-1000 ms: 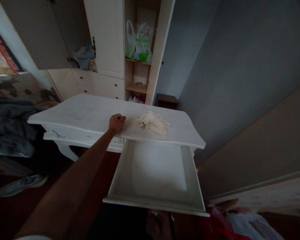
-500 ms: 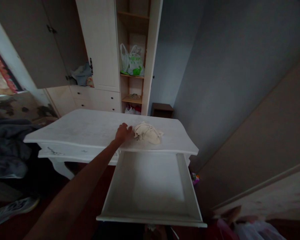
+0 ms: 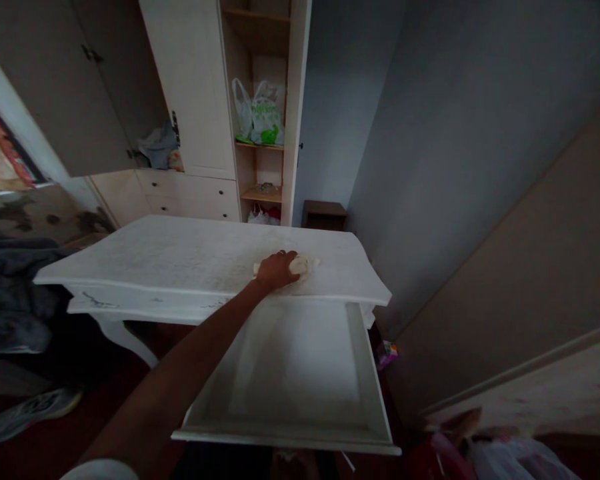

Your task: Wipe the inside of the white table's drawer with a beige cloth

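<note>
My left hand reaches across the white desk top and lies on a crumpled cream cloth. Its fingers are curled over the cloth and cover most of it. Only the cloth's right end shows past the knuckles. Below the desk top, an empty white drawer stands pulled far out towards me. A dim shape under the drawer's front edge, at the bottom of the picture, may be my right hand. Its fingers do not show.
A cream wardrobe stands behind the desk, with plastic bags on an open shelf. Dark bedding and a shoe lie at the left. A small dark nightstand sits by the grey wall. Bags lie on the floor at the bottom right.
My left hand has moved right along the desk top, from bare surface onto the cloth, and closed over it. The cloth now looks bunched under the hand.
</note>
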Tool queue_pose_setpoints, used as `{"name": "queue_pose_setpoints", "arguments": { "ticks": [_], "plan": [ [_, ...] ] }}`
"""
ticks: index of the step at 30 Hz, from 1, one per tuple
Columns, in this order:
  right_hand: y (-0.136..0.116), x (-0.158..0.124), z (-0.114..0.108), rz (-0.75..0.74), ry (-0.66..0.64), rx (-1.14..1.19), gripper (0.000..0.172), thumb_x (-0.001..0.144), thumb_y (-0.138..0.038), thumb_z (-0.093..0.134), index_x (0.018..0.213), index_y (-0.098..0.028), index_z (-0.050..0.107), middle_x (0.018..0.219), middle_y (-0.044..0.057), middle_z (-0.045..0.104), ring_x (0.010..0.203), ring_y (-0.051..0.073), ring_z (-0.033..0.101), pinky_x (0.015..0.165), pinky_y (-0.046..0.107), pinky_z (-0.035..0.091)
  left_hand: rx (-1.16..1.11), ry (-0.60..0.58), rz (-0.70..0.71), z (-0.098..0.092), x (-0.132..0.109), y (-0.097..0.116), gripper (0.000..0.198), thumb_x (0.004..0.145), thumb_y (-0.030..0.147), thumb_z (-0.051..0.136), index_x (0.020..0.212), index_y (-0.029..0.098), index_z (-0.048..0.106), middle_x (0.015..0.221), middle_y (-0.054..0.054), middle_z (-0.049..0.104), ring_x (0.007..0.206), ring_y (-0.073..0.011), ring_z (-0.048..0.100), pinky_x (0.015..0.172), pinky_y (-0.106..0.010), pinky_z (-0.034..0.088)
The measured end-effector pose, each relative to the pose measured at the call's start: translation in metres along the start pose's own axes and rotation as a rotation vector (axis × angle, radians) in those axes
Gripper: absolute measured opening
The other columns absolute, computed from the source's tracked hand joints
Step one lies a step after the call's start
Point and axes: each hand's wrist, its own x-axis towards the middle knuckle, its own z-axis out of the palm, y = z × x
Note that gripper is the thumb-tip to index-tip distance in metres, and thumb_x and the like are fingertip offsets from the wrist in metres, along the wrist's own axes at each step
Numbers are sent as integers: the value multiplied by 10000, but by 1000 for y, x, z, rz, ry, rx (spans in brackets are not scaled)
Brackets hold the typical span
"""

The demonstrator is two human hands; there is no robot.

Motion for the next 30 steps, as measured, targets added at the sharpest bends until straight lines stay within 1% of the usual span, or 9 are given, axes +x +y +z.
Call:
{"name": "queue_pose_setpoints", "arguments": {
  "ticks": [2,5,8,10,13,17,20,24,30],
  "plan": [
    [4,4,-2,14,-5,9,340,924,-331,623,1232,-193,580,1245,93,606,1057,246,617,849,450,553,-5,38,30,0,-22,6,584,796,493,633,1330,300,500,1232,-95,603,1085,-277,610,888,-368,485],
    [13,13,-7,42,-14,15,332,927,-335,621,1219,-180,580,1203,88,620,1019,228,628,825,423,561,-11,69,75,3,-67,15,597,822,505,599,1372,312,470,1287,-113,579,1145,-301,575,885,-396,497],
    [23,21,-14,55,-19,20,291,905,-439,616,1036,-180,644,924,42,669,741,173,641,621,327,546,5,-5,167,16,-113,16,565,830,469,580,1371,331,491,1323,-124,572,1230,-340,514,907,-442,493],
    [30,23,-19,51,-14,30,348,819,-560,638,833,-213,661,643,-5,602,504,151,536,454,287,436,14,-86,231,29,-136,10,561,831,401,575,1382,343,489,1345,-123,567,1243,-343,505,939,-456,478],
    [36,20,-25,42,6,55,450,677,-673,673,706,-224,653,420,-55,413,366,105,338,407,247,288,76,-189,147,46,-156,-8,547,829,331,549,1374,298,508,1282,-155,605,1146,-355,570,873,-466,503],
    [36,13,-29,39,47,121,514,660,-662,718,773,-161,705,396,-81,371,390,75,280,455,234,257,183,-197,-105,51,-162,-27,558,822,388,565,1352,216,523,1236,-221,605,994,-384,641,778,-477,522],
    [35,11,-31,32,62,173,466,678,-609,747,755,-151,712,408,-77,393,411,78,299,486,240,274,185,-160,-227,50,-157,-25,616,841,492,543,1362,167,493,1210,-255,602,971,-386,654,759,-464,525],
    [36,10,-33,46,73,200,438,693,-565,763,772,-136,727,435,-57,448,424,77,305,499,245,261,179,-164,-268,58,-149,-10,550,853,486,549,1255,110,536,1080,-241,643,946,-365,656,748,-434,525],
    [38,9,-32,35,110,194,493,698,-595,746,802,-112,744,424,-43,479,427,89,360,519,256,291,185,-111,-307,73,-130,-4,541,837,498,582,1232,136,507,1180,-209,619,1118,-372,572,882,-458,475]
  ]
}}
